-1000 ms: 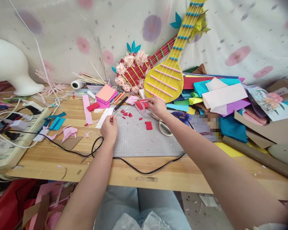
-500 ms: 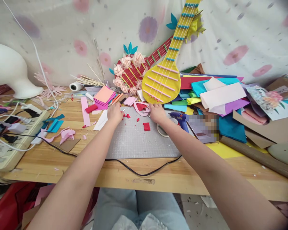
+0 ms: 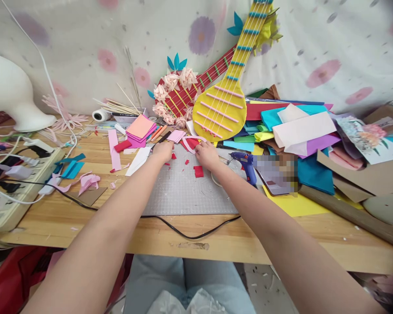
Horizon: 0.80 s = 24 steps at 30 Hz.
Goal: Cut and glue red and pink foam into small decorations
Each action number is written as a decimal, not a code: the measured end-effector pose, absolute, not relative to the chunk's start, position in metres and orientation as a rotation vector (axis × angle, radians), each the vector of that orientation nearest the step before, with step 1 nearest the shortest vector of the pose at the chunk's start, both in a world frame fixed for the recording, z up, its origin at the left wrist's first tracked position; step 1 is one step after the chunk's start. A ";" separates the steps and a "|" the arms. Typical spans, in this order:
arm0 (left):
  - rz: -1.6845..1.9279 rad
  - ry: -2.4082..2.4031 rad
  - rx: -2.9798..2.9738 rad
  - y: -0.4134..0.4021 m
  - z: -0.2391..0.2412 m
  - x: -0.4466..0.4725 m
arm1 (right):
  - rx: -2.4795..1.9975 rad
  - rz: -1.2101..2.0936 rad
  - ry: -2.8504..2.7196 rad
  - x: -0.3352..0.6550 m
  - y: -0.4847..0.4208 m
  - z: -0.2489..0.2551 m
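- We saw a thin pink strip [image 3: 187,146], bent in a curve, near the top of the flat gray mat [image 3: 183,198], which had thin lines on it.
- A flat, almost square red scrap [image 3: 198,171] lay nearer to us.
- The right hand [image 3: 207,155] was at the strip's right side with bent fingers. We could not tell if they pinched it.
- The left hand [image 3: 163,151] was curled low at the mat's top left. Its fingertips were hard to see, so we could not tell if it held something.
- Behind, we saw a yellow toy lute [image 3: 199,114], round and smooth with pink sticks. Its top was cut off.
- The right arm hid part of a round ring [image 3: 215,179].
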<state>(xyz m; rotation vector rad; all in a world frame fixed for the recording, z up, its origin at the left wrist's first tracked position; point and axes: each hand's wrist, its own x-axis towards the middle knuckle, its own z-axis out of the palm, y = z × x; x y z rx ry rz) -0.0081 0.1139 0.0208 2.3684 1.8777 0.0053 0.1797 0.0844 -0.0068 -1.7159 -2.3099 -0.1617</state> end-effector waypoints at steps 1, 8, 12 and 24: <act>-0.016 1.864 2.395 0.113 0.020 -0.008 | -1.717 -0.161 -2.286 0.180 0.084 -0.007; 0.118 1.760 2.501 0.115 0.011 -0.015 | -1.603 -0.122 -2.242 0.188 0.059 -0.014; 0.208 1.722 2.465 0.114 0.012 -0.023 | -1.672 -0.102 -2.295 0.197 0.047 -0.020; 0.216 1.796 2.384 0.105 0.012 -0.032 | -1.869 -0.130 -2.121 0.201 0.045 -0.023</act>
